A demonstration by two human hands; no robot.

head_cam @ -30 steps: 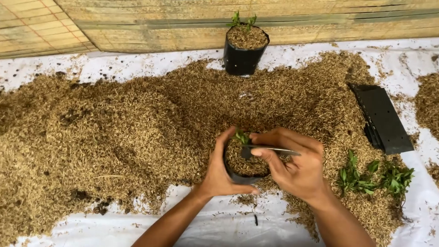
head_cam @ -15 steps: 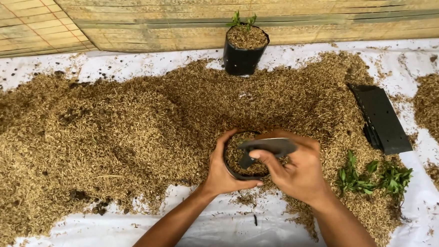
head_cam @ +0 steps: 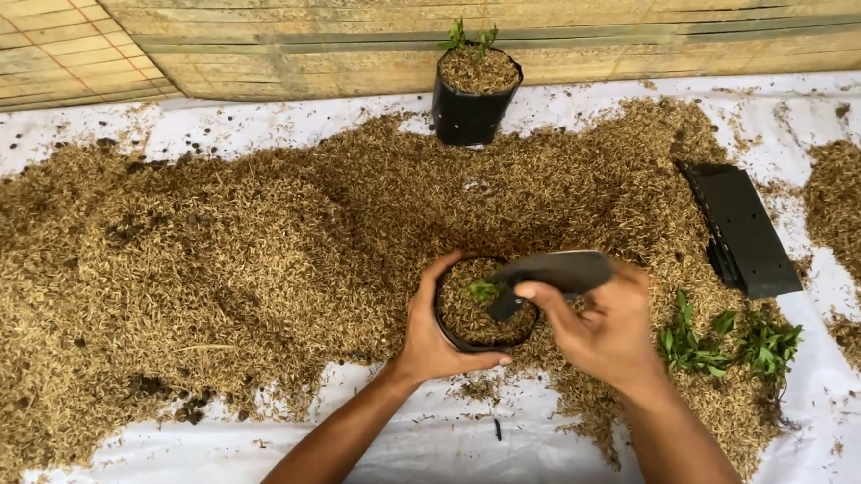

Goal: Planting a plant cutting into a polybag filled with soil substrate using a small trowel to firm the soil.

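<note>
My left hand point(head_cam: 433, 332) wraps around the left side of a small black pot point(head_cam: 476, 313) filled with husk mix, with a tiny green seedling point(head_cam: 484, 290) in its middle. My right hand point(head_cam: 608, 325) holds a dark flat blade-like tool point(head_cam: 552, 274) whose tip rests in the pot beside the seedling. The pot stands at the near edge of a wide heap of brown husk point(head_cam: 253, 252) spread over a white sheet point(head_cam: 458, 460).
A second black pot with a seedling point(head_cam: 474, 95) stands at the back by a bamboo mat wall point(head_cam: 521, 21). A stack of flat black bags point(head_cam: 742, 229) lies to the right. Loose green seedlings point(head_cam: 725, 344) lie right of my right hand.
My right hand has turned the tool, so its flat blade now shows broad and its tip sits lower in the pot. The left hand and pot stay put.
</note>
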